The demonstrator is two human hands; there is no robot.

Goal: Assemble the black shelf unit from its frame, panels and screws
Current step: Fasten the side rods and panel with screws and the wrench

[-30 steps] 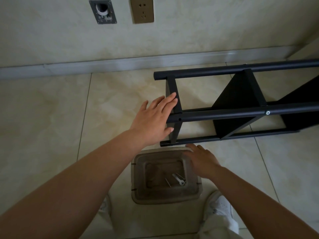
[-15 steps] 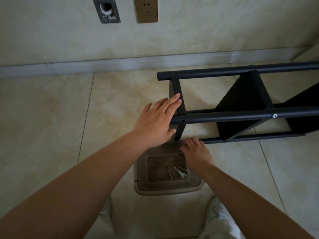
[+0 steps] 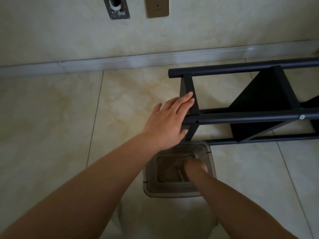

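My right hand (image 3: pixel 196 168) reaches into the parts tub (image 3: pixel 211 163) just below the shelf frame (image 3: pixel 241 118), grip unclear; my flat left hand (image 3: pixel 170 123) steadies its end.

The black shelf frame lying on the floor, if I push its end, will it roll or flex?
The frame probably slides rather than rolls: its crossbars and panel brace the round tubes. It looks stiff. On glossy tile it may skid easily, so the left hand resting on it helps.
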